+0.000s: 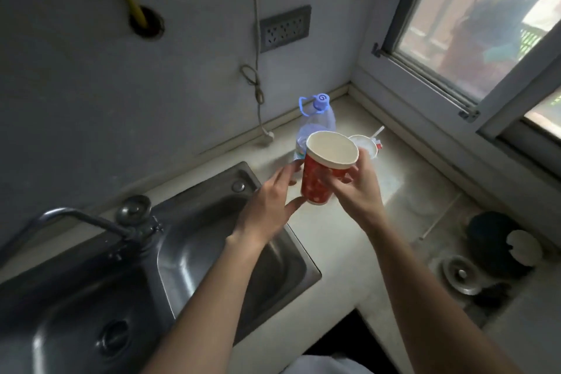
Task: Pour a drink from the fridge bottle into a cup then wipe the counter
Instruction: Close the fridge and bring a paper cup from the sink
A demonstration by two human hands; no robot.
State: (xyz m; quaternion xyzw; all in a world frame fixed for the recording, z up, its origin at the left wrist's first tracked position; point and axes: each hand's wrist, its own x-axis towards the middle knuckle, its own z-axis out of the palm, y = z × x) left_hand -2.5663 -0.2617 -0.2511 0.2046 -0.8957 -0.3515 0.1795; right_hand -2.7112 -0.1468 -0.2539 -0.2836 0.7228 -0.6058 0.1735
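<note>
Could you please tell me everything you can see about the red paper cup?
The red cup looks like paper, with a pale spotted print outside, a cream inside and a rolled rim. It appears empty. It is tilted, mouth toward the camera, held above the counter in front of the bottle. The right hand grips its side; the open left hand reaches toward its base, though contact is unclear.

Right hand [361,191] grips red paper cup [317,182], tilted, empty inside, held above the counter [409,185]. Left hand [270,206] has straight fingers, thumb just beside cup base. Clear bottle [318,118] with blue cap stands behind cup. Steel sink [212,222] and faucet [91,218] at left.
</note>
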